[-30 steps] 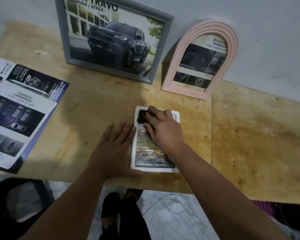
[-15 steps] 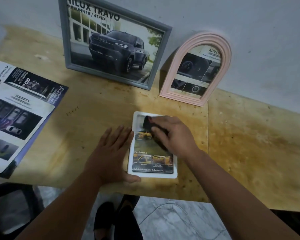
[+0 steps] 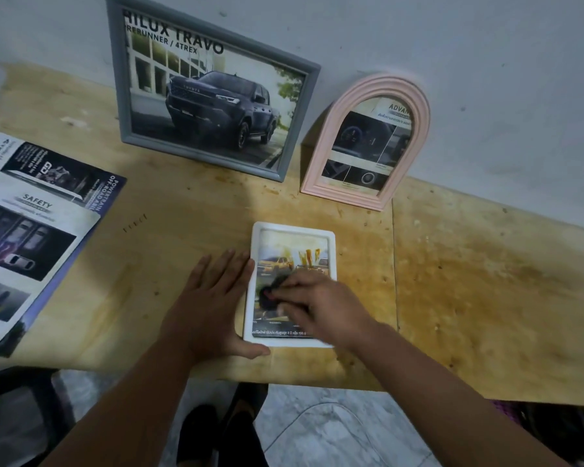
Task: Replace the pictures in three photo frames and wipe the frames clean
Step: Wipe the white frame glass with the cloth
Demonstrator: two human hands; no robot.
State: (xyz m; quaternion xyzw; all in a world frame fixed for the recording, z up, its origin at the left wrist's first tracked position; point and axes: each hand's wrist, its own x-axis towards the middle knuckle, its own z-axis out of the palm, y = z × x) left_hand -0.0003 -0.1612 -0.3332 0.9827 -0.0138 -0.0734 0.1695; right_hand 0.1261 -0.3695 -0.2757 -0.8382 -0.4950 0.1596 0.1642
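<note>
a white frame [image 3: 292, 229] lies flat on the wooden table [image 3: 486, 298], close to the table's near edge, with a picture of yellow trucks in it. the right hand [image 3: 321, 305] is on the lower half of the white frame, fingers curled around a small dark cloth [image 3: 273, 291] pressed to the glass; this hand is blurred. the left hand [image 3: 213, 298] lies flat on the table against the left edge of the white frame, fingers straight and together, gripping nothing, thumb along the frame's near left corner. beyond the white frame, a gray frame [image 3: 213, 85] with a dark pickup picture leans on the wall, and a pink arched frame [image 3: 368, 139] stands just right of it. well left of the white frame, brochures [image 3: 38, 224] lie in a stack on the table.
</note>
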